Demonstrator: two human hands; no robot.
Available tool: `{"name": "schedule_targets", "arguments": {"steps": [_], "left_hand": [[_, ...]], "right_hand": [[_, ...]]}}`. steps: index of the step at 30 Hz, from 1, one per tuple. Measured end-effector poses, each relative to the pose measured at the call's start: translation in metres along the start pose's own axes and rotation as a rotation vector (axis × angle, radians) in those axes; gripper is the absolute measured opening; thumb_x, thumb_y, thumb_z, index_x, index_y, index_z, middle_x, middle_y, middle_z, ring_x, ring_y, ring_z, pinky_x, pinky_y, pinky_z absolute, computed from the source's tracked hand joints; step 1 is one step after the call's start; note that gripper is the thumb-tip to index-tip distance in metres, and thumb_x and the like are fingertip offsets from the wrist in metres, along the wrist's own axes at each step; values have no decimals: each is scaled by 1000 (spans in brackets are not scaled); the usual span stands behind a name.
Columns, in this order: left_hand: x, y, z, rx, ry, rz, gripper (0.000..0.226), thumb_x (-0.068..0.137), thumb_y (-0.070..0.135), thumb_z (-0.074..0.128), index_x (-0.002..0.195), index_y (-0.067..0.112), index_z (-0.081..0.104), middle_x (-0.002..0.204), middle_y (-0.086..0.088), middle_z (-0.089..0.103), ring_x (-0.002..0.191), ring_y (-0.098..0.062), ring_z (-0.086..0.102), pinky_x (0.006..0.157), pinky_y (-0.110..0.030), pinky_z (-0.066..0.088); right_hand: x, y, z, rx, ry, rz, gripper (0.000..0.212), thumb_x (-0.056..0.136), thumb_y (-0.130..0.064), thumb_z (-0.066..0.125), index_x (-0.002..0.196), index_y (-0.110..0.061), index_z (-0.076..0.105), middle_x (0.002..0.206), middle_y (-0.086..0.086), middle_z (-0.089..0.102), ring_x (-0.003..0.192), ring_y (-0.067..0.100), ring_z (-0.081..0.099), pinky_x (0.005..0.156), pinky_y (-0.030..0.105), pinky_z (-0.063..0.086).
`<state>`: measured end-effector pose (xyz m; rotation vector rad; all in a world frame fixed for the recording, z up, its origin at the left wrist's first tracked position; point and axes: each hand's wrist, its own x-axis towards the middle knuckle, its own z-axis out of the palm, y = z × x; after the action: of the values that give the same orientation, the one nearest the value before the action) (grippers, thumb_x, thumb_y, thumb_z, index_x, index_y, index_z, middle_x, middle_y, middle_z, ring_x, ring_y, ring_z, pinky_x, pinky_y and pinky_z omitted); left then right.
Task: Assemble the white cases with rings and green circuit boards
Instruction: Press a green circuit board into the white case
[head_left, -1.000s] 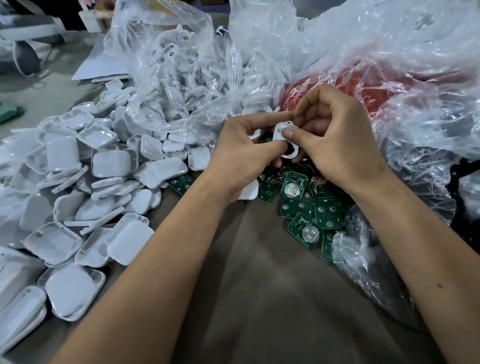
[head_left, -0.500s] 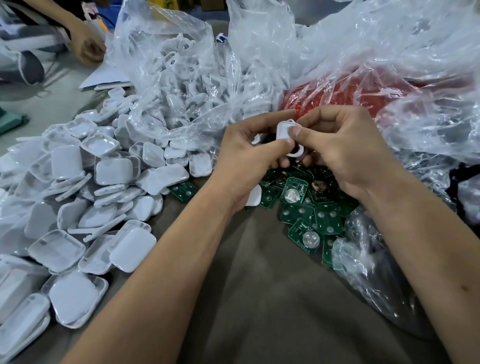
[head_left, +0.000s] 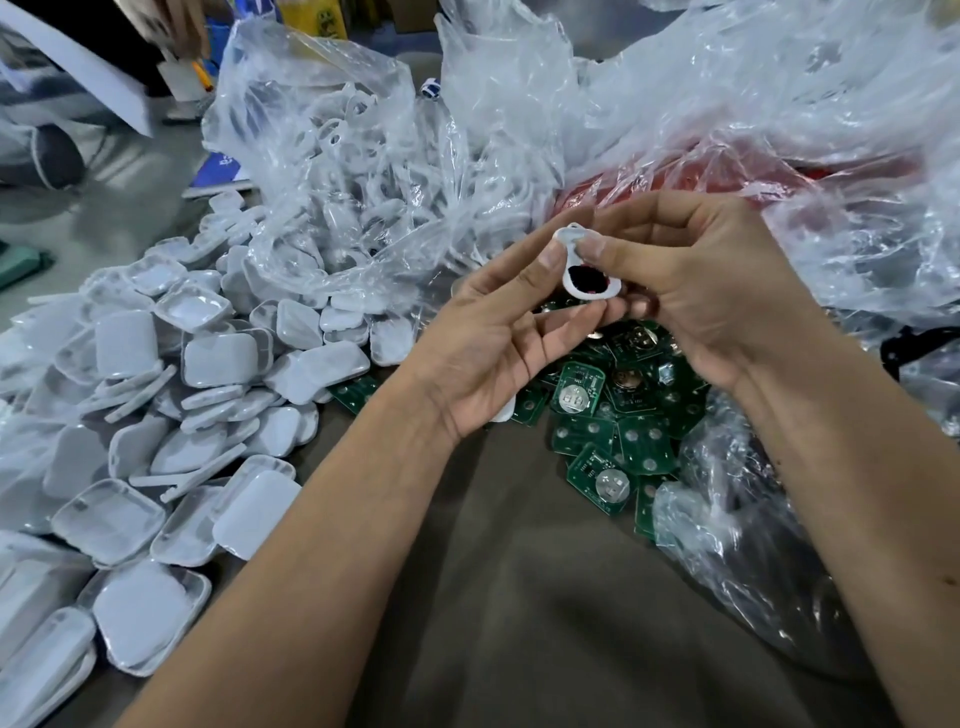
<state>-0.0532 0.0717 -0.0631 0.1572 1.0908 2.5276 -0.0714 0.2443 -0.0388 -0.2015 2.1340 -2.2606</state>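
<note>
Both hands meet above the table's middle on a small white case piece (head_left: 570, 254) with a round dark opening. My left hand (head_left: 498, 343) pinches its left side between thumb and fingers. My right hand (head_left: 701, 296) pinches its upper right corner with thumb and curled fingers. Below the hands lies a heap of green circuit boards (head_left: 613, 415) with round silver pads. A large pile of white case halves (head_left: 171, 395) covers the table's left side. White ring parts fill a clear plastic bag (head_left: 353, 171) behind them.
Crumpled clear plastic (head_left: 779, 130) covers something red at the back right. More clear plastic (head_left: 727, 545) lies at the right near the boards. Brown table surface (head_left: 519, 597) spreads between my forearms. Another person's hand and papers show at the far left top.
The hands have shifted slightly and turned the white piece, so its dark round opening faces the camera. The view tilted a bit; the other person's hand at top left moved.
</note>
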Motion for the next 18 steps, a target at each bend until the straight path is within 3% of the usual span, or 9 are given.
{"name": "schedule_targets", "arguments": {"steps": [3,6,11,13,15,18], "left_hand": [[1,0,0,8,-8,12,35,89,11,65,124,9,70,114,-19,73,86,-34,76,79,-30,64],[3,0,-1,-1,-9,25,33,91,10,64,124,11,71,119,-13,73,91,-32,75,82,-30,63],[4,0,-2,4,-38,45,32,91,9,64,122,14,73,119,-9,73,93,-29,74,79,-28,63],[5,0,-2,2,-18,53,33,91,10,65,123,13,72,123,-10,71,95,-25,73,79,-27,62],[5,0,-3,-27,18,62,36,88,11,68,124,12,72,122,-11,71,96,-23,72,79,-28,62],[6,0,-5,-77,44,78,34,87,11,68,121,11,72,112,-9,73,91,-20,74,77,-27,63]], "right_hand": [[0,3,2,-47,57,-35,21,80,-13,87,93,-11,71,82,14,74,67,28,63,47,27,46],[-2,5,5,-116,115,-167,22,79,-12,90,90,-12,70,80,14,68,63,20,65,47,27,51],[-4,4,11,-325,150,-379,9,85,-13,86,89,-13,77,77,6,73,65,21,72,57,45,63],[-5,6,13,-514,193,-472,6,88,-18,83,93,-16,81,81,0,74,71,16,71,64,38,62],[-5,6,19,-679,212,-588,10,91,-19,79,98,-13,81,86,-1,71,74,12,67,67,21,55],[-5,7,20,-747,157,-661,18,98,-19,70,99,-4,81,88,3,65,75,11,59,69,8,41]]}}
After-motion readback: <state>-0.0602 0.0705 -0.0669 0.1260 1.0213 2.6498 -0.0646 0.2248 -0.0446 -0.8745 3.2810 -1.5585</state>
